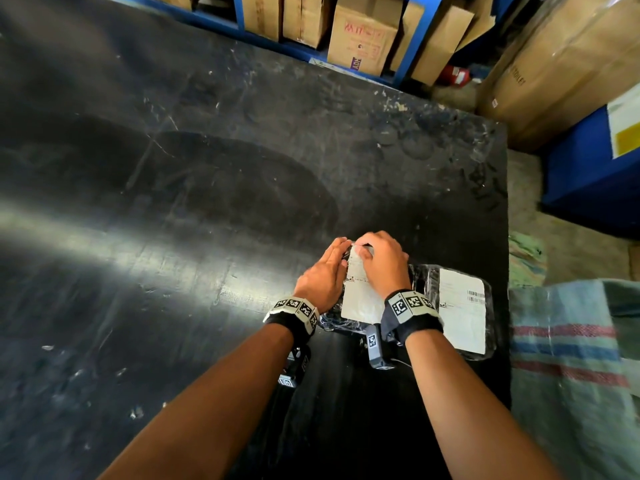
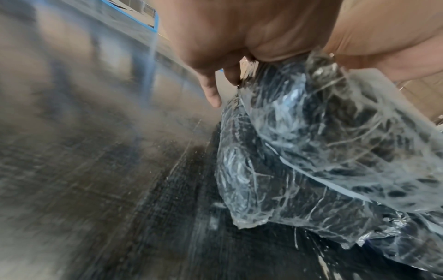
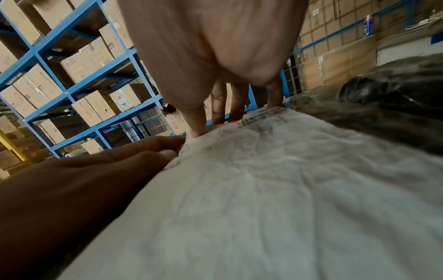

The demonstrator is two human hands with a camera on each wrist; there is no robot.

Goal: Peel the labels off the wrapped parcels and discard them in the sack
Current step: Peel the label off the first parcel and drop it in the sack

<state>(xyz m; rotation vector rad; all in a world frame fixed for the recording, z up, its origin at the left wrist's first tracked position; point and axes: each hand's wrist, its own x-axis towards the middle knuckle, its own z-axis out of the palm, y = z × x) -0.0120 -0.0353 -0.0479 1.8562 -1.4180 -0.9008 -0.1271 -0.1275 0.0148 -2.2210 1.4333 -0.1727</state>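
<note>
Picking at the far edge of a label (image 1: pixel 358 289) on the near parcel (image 1: pixel 332 320).
Right hand (image 1: pixel 382 261), fingers curled, pinches its far corner; left hand (image 1: pixel 323 271) presses flat, fingers together. Thin paper may tear if yanked; sack (image 1: pixel 571 341) waits right.

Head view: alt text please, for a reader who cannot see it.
Two hands work the far edge of a white label on a plastic-wrapped parcel on a black table: left hand flat beside it, right hand curled over it. A second labelled parcel and a striped sack lie right.
</note>
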